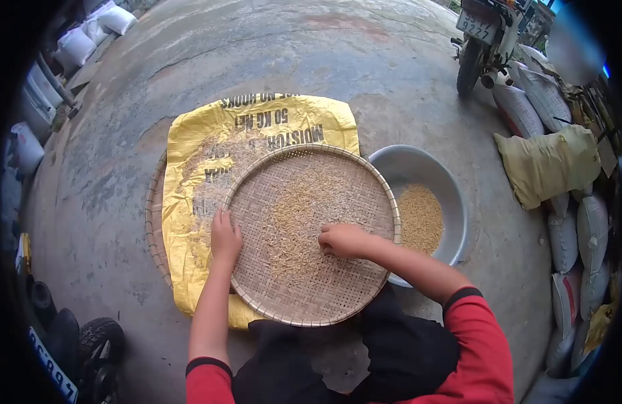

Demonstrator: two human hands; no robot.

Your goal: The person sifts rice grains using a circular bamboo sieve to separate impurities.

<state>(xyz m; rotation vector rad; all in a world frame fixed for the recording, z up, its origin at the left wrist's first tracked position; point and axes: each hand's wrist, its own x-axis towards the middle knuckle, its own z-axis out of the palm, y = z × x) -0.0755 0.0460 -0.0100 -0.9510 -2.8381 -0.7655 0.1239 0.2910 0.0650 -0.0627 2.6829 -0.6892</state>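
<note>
A round woven winnowing tray [355, 286] rests in front of my knees, partly over a yellow sack. Unhusked grain [294, 215] is spread thinly across its middle. At the tray's left rim, my left hand [225, 237] holds on, thumb toward the inside and fingers along the edge. My right hand [344, 241] is inside the tray, low over the grain, its fingers curled together. Those fingertips are turned down, so what they pinch is hidden. Right of the tray stands a metal basin [458, 222] with a heap of grain in it, partly under my right forearm.
The printed yellow sack [190, 131] bears scattered grain and lies over another woven tray [157, 249]. Filled sacks [560, 239] are stacked at the right, beneath a parked motorbike [471, 64]. Another motorbike wheel [99, 343] shows lower left. White sacks [75, 46] lie upper left.
</note>
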